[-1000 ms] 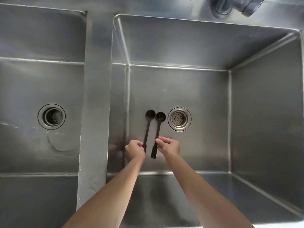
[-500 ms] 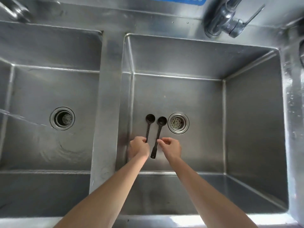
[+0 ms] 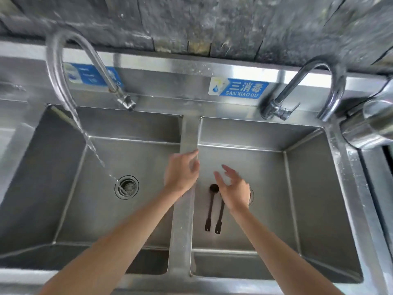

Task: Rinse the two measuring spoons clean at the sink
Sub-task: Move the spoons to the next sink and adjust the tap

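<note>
Two dark long-handled measuring spoons (image 3: 213, 211) lie side by side, handles toward the person, on the floor of the right-hand stainless steel sink basin (image 3: 308, 188). Neither hand touches them. The right hand (image 3: 232, 188), fingers spread and relaxed, hovers above the right spoon and hides its bowl and part of the basin's drain. The left hand (image 3: 182, 170), released with fingers loosely extended, is over the divider (image 3: 182, 231) between basins. In the left-hand basin (image 3: 63, 177), water (image 3: 91, 145) from a curved faucet (image 3: 63, 60) runs into the round drain (image 3: 127, 186).
</note>
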Demonstrator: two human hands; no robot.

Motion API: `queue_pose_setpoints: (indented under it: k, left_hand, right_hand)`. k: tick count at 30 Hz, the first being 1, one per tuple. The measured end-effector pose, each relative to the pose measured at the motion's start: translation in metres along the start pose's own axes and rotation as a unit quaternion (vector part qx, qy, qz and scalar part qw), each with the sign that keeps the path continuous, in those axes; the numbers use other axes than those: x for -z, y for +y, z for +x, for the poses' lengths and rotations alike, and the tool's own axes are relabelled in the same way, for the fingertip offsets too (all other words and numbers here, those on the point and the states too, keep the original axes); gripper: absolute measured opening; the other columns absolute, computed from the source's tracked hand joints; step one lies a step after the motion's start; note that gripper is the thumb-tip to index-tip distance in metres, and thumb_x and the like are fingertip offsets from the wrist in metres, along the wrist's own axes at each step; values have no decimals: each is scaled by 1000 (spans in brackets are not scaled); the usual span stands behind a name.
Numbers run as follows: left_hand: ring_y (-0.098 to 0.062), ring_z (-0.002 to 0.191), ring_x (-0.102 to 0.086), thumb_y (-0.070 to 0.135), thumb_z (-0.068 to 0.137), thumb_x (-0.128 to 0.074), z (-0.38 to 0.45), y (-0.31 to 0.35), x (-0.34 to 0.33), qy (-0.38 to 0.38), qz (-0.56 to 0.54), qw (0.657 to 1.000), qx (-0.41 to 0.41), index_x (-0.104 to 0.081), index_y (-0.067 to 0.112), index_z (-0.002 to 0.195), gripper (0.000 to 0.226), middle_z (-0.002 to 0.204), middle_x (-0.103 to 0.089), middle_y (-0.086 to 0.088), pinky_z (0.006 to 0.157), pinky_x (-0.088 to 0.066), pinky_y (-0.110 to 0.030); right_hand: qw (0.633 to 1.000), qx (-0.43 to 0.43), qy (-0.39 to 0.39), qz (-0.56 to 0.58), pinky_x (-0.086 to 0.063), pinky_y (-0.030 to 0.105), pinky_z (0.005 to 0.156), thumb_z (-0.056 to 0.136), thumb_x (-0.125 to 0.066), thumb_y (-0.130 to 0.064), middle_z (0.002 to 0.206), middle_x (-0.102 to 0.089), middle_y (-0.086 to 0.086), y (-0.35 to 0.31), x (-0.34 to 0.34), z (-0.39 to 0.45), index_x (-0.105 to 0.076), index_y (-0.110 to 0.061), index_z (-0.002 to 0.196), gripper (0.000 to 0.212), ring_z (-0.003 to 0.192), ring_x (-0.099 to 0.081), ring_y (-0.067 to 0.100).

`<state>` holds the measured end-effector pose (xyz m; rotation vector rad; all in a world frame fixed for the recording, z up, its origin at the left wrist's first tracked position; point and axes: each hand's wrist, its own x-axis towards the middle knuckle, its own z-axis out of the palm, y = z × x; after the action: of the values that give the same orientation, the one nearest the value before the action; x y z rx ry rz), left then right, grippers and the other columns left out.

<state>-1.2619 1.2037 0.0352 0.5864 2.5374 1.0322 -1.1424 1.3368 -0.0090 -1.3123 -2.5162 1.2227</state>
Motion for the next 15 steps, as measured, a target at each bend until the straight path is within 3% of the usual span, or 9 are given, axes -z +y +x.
queue_pose_setpoints:
  k: [3, 6, 8, 9, 11, 13, 15]
  left_hand:
    - [-19, 127, -61, 27, 98, -54, 9, -23, 58, 29, -8, 999, 15, -60, 19, 139, 42, 141, -62, -2, 106, -49, -30]
    - [-33, 95, -73, 31, 98, -53, 18, -57, 110, 56, -14, 995, 76, -57, 28, 141, 44, 136, -66, -4, 91, -57, -35]
    - [-21, 66, -70, 35, 98, -52, 26, -82, 138, 67, -18, 992, 108, -53, 32, 143, 45, 112, -77, -6, 81, -58, -36]
    - [-9, 50, -61, 37, 99, -51, 31, -97, 150, 69, -27, 991, 115, -52, 32, 144, 46, 87, -78, -2, 71, -57, -34]
    - [-2, 30, -41, 38, 100, -52, 43, -125, 171, 79, -59, 988, 117, -51, 29, 144, 45, 46, -55, 5, 44, -44, -24]
    - [-3, 25, -37, 35, 99, -55, 58, -153, 189, 85, -62, 988, 110, -57, 14, 139, 45, 42, -46, 10, 37, -35, -20]
    - [-2, 28, -41, 34, 98, -57, 77, -174, 205, 78, -53, 989, 113, -64, 6, 127, 41, 57, -53, 18, 36, -36, -20]
  right_hand:
    - [998, 54, 30, 20, -56, 37, 99, 92, -67, -59, 137, -70, -10, -43, -8, 2, -68, -35, 133, 48, 125, -67, 16]
    - [994, 87, 42, 44, -53, 32, 104, 92, -68, -56, 140, -68, -12, -83, -24, 8, -68, -32, 134, 48, 128, -64, 12]
    - [993, 95, 41, 64, -51, 30, 106, 91, -69, -57, 141, -67, -12, -109, -41, 12, -68, -33, 134, 49, 130, -63, 11]
    - [992, 100, 38, 72, -52, 31, 106, 90, -69, -57, 141, -67, -12, -122, -51, 15, -68, -34, 134, 50, 130, -63, 11]
    - [990, 111, 34, 74, -53, 29, 102, 91, -68, -59, 139, -69, -12, -149, -74, 21, -67, -35, 135, 50, 127, -65, 12]
    - [990, 124, 21, 65, -54, 29, 101, 92, -66, -60, 132, -71, -14, -176, -97, 26, -66, -35, 136, 50, 124, -67, 12]
    - [988, 132, 5, 81, -55, 36, 103, 93, -68, -56, 123, -73, -14, -203, -120, 31, -67, -33, 135, 49, 119, -69, 14]
